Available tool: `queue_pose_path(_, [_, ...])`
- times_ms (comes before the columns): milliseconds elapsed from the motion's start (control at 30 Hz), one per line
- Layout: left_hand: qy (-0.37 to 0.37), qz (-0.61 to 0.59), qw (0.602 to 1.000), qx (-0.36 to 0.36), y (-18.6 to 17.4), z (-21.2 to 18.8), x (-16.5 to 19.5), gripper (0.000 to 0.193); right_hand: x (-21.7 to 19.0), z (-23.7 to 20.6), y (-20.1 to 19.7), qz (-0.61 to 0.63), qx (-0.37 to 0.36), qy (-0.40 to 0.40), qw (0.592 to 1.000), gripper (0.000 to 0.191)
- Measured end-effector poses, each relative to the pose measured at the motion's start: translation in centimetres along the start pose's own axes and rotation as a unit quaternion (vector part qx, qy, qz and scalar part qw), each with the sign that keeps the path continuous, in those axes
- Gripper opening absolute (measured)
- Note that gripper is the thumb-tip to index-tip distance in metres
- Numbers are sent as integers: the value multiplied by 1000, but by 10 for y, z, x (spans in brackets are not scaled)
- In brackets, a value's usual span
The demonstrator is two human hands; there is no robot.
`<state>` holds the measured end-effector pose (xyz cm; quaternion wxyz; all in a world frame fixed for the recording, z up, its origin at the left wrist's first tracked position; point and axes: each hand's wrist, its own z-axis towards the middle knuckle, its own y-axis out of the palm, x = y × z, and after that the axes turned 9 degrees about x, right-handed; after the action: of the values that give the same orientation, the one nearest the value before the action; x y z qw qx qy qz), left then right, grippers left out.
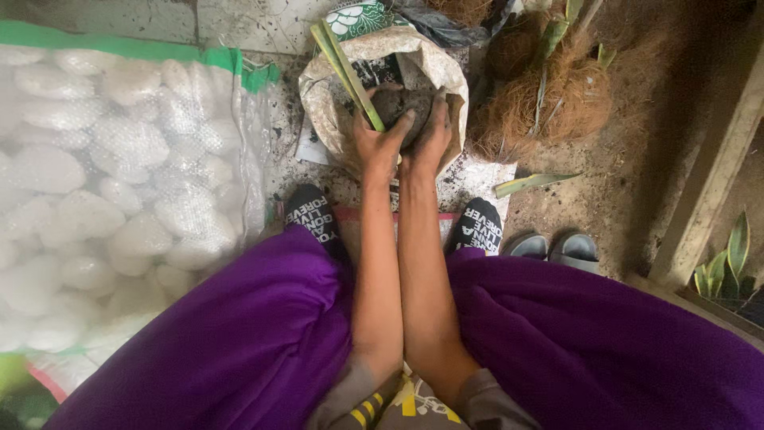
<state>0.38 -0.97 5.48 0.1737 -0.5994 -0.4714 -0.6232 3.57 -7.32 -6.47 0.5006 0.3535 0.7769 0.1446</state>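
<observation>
Both of my hands reach forward into an open beige sack (446, 72) that stands on the ground ahead of my feet. My left hand (380, 142) and my right hand (430, 135) are cupped together around a dark ball of soil (402, 103). Long green plant leaves (346, 68) rise from that ball, slanting up to the left over the sack's rim. My fingers are dirty with soil. The bottom of the sack is hidden.
A big clear bag of white stones (103, 183) with a green edge lies on the left. Brown coconut fibre (557, 95) is piled at the right of the sack, with a loose leaf (533, 183) and grey sandals (553, 247) near. A potted plant (728, 267) stands far right.
</observation>
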Motion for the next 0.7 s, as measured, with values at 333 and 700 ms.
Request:
queue_pose_path(333, [34,25,997,57,-2,0,2,50,1,-10,10,34,45,-60,997,40])
queue_pose_path(700, [105,277,952,74,-4,3,0,52,-9,-13,0,-299,102,-389,865,22])
